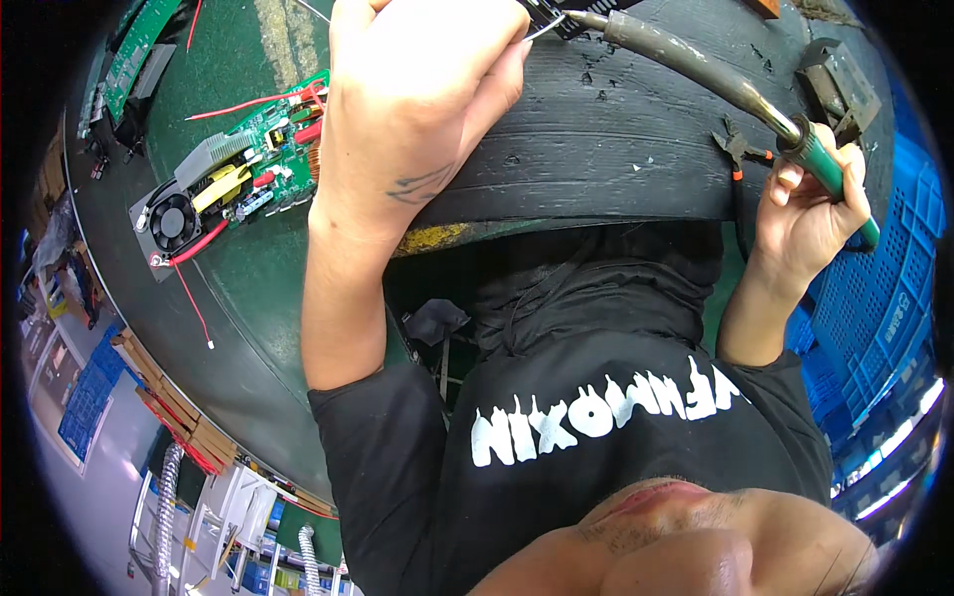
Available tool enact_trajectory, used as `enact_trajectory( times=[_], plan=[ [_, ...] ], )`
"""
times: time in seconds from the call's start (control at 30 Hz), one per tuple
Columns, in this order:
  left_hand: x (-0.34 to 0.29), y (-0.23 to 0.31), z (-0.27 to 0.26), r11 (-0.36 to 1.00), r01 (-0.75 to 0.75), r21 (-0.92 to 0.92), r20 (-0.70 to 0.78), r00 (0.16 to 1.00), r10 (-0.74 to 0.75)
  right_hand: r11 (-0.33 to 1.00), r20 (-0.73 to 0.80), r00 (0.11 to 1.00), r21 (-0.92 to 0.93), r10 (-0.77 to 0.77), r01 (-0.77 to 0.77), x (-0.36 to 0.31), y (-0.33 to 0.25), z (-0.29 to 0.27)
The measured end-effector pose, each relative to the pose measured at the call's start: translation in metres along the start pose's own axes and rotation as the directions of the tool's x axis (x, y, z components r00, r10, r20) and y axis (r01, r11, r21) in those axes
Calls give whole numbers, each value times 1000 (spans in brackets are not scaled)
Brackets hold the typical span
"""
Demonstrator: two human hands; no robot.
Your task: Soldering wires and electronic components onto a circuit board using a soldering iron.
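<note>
My right hand point(803, 221) is closed around the green handle of a soldering iron point(688, 62), whose barrel points left across the table. At the top edge my left hand point(422, 84) pinches a thin silvery wire that looks like solder point(543, 32). The wire's end and the iron's tip meet, or nearly meet, over a black slotted part point(571, 22), which the picture's edge cuts off. Left of my left wrist lies a green circuit board point(283, 149) with a small black fan point(171, 221) and red leads; my forearm covers part of it.
Side cutters with orange-red handles point(735, 151) lie near my right hand. A dark metal block point(840, 89) sits at the far right, with blue plastic crates point(879, 288) beside the table. Another green board point(139, 55) is at the upper left. The black work surface point(596, 174) looks scarred.
</note>
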State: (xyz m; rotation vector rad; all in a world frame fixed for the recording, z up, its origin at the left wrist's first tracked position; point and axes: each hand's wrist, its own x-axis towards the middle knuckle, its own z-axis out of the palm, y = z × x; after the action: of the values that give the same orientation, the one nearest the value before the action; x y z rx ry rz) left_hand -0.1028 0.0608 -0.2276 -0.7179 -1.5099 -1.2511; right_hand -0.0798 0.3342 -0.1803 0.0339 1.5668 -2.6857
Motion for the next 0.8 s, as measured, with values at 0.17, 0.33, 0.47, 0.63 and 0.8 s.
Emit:
enact_trajectory(
  times=[0.17, 0.33, 0.47, 0.63, 0.8],
  plan=[
    [-1, -1, 2, 1000, -1, 27, -7, 1000, 1, 1000, 15, 1000, -3, 5, -4, 1, 0, 0],
    [0, 0, 2, 1000, 5, 24, -9, 1000, -5, 1000, -9, 1000, 0, 16, -16, 1, 1, 0],
    [-2, -1, 4, 1000, 1, 12, -30, 1000, 0, 1000, 10, 1000, 0, 8, -8, 1, 2, -2],
    [-1, -2, 2, 999, -20, 32, -30, 999, 21, 1000, 4, 1000, 16, 5, -5, 0, 3, 0],
    [-1, -1, 1, 999, -6, 37, 9, 1000, 6, 1000, 12, 1000, -3, 0, 0, 0, 3, -1]
  ],
)
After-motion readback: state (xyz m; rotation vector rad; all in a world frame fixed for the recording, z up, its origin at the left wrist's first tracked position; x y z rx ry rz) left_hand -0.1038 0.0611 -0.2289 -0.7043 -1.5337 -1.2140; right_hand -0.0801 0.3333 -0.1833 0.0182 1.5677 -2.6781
